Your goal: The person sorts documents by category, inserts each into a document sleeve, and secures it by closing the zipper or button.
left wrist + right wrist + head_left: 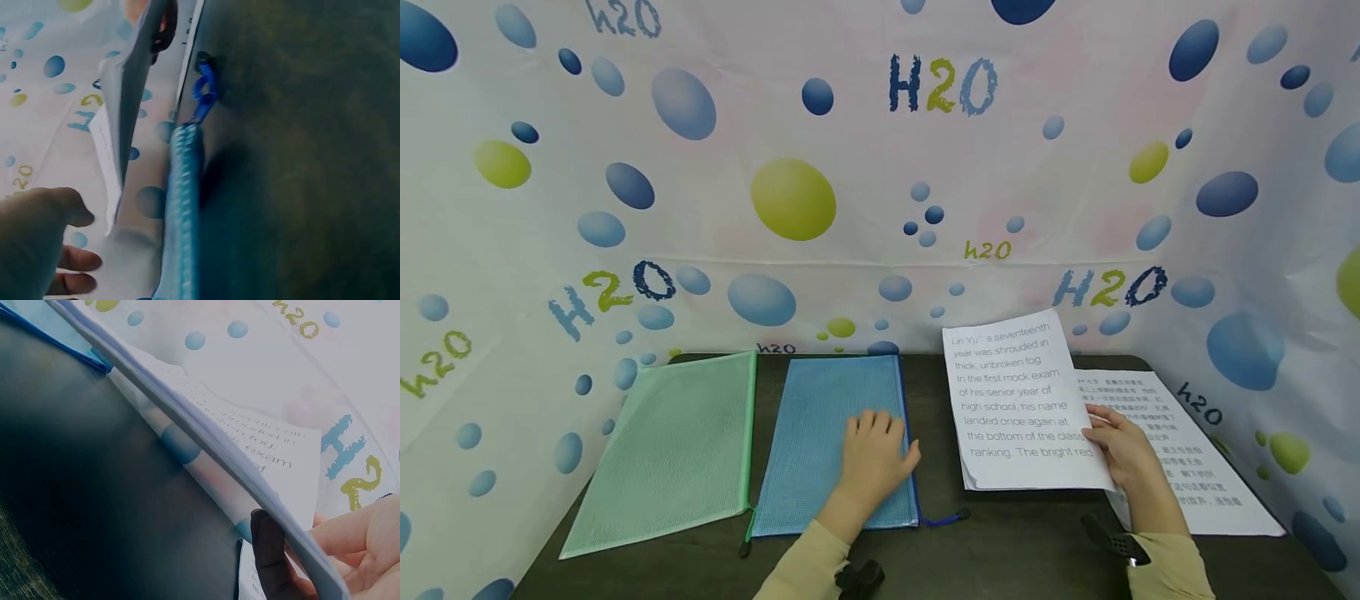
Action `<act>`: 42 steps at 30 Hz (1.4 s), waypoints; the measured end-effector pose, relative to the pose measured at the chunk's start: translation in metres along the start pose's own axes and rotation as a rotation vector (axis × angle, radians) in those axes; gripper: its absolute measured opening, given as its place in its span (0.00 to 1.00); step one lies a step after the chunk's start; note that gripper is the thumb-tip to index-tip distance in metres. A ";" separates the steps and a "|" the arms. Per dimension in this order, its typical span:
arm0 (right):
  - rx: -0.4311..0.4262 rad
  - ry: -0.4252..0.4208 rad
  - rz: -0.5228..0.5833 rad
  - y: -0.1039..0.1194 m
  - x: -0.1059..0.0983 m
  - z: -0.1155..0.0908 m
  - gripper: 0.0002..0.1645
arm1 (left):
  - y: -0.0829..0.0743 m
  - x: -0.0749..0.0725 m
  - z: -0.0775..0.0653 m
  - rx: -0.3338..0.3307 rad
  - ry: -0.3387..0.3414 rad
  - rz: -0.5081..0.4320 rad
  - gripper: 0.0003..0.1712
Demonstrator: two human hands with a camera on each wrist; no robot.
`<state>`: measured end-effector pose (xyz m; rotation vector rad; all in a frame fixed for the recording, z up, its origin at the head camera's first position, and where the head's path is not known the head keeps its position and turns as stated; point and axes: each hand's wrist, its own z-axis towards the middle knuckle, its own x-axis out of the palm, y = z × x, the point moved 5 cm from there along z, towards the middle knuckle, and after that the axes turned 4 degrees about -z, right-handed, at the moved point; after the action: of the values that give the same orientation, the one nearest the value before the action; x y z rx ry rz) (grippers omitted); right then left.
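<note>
My right hand point(1126, 450) pinches a stack of printed English pages point(1011, 408) by its right edge, the thumb on the front. In the right wrist view the stack point(206, 444) appears edge-on, with fingers on both sides of it. Over the right part of a blue mesh zipper pouch point(812, 433) is my left hand point(876, 454), fingers extended and holding nothing. The left wrist view shows the thumb and fingers point(78, 256) spread apart, with the pouch's edge point(184, 219) beside them. A dark blue zipper pull point(951, 518) sticks out at the pouch's lower right corner.
To the left lies a green mesh zipper pouch point(677, 454). Sheets printed with Chinese text point(1210, 483) lie on the right, partly covered by the held stack. Everything is on a dark table point(1000, 550), backed by a white curtain point(865, 167) with dots and H2O lettering.
</note>
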<state>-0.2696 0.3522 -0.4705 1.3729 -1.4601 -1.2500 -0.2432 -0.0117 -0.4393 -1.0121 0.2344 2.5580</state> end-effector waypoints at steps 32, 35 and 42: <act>-0.037 0.022 -0.025 -0.001 0.004 0.000 0.26 | 0.004 0.035 -0.016 -0.395 0.588 -0.212 0.21; -0.056 0.038 -0.041 0.000 0.005 0.001 0.25 | 0.005 0.039 -0.015 -0.428 0.587 -0.224 0.18; -0.033 0.039 -0.057 0.001 0.007 0.002 0.32 | 0.005 0.037 -0.013 -0.430 0.579 -0.227 0.15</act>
<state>-0.2724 0.3452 -0.4704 1.4180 -1.3764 -1.2715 -0.2620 -0.0094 -0.4741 -1.8133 -0.2825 2.0948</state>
